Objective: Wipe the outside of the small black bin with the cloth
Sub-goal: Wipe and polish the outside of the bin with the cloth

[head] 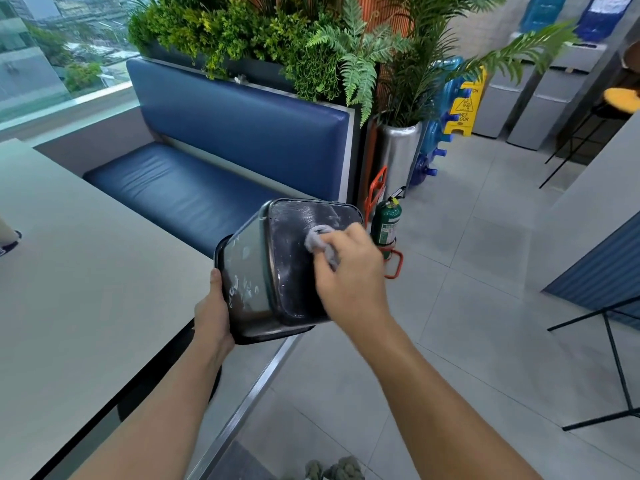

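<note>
The small black bin [263,271] is held up in the air, tipped on its side with its dusty bottom facing me. My left hand [213,313] grips its rim at the lower left, fingers hidden behind the bin. My right hand [349,271] holds a bunched grey cloth [320,242] and presses it against the bin's bottom face. White smears show on the bin's side wall.
A grey table [79,289] lies to the left, with a blue padded bench [214,161] behind it. A green fire extinguisher [387,225] stands on the tiled floor just right of the bin. A planter, water bottles and a yellow wet-floor sign [464,105] lie further back.
</note>
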Demonstrator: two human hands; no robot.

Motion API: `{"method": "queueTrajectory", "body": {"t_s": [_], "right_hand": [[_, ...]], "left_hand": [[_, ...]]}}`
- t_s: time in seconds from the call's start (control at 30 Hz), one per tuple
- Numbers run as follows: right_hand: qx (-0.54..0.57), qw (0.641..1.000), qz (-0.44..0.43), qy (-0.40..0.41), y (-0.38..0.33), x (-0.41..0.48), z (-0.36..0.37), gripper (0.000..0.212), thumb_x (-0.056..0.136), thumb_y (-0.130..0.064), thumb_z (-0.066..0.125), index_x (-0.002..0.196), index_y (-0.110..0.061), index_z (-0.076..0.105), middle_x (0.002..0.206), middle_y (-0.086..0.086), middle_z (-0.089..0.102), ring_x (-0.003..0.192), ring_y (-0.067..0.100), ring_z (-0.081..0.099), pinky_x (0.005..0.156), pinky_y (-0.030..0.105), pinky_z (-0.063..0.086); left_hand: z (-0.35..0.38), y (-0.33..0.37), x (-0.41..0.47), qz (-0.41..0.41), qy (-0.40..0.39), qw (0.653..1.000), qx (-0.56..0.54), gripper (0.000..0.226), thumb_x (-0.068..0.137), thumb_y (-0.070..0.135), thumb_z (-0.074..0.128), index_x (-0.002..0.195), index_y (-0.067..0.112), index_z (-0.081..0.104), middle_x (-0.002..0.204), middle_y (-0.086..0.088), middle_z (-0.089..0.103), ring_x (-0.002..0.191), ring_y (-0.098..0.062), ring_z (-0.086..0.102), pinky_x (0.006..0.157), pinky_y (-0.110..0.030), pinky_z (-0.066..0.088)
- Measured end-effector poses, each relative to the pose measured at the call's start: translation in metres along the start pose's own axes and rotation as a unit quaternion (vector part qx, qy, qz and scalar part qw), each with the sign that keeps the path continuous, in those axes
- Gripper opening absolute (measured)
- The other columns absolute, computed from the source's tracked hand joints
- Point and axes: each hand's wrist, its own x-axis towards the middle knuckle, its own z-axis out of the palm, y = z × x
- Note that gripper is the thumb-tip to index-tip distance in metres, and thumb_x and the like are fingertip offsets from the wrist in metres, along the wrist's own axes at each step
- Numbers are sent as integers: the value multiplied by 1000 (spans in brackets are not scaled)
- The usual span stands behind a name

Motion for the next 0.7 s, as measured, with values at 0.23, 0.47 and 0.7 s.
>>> {"method": "queueTrajectory", "body": {"t_s": [0.23, 0.47, 0.7], "right_hand": [[-44, 995, 91, 6, 41, 18, -12, 12, 97, -19, 66, 99, -15, 78, 85, -5, 48, 71, 6, 46, 64, 12, 36], [16, 1000, 8, 10, -22, 19, 13, 9, 97, -16, 66, 100, -13, 74, 89, -2, 52, 77, 11, 49, 72, 19, 40], [1, 996, 71, 45, 12, 34, 6, 13, 98, -15, 64, 106, -15, 75, 92, -5, 49, 79, 5, 45, 76, 22, 44]], "left_hand": [[-11, 4, 12, 17, -8, 999, 31, 50, 96, 66, 66, 97, 18, 78, 88, 3, 82, 86, -24, 76, 86, -44, 62], [-7, -7, 9, 19, 10, 997, 77, 59, 84, 76, 68, 85, 18, 77, 79, -1, 76, 77, -27, 71, 81, -44, 61], [-8, 3, -1, 38, 9, 998, 58, 48, 100, 61, 63, 89, 16, 73, 85, -2, 73, 76, -22, 68, 77, -35, 55]]}}
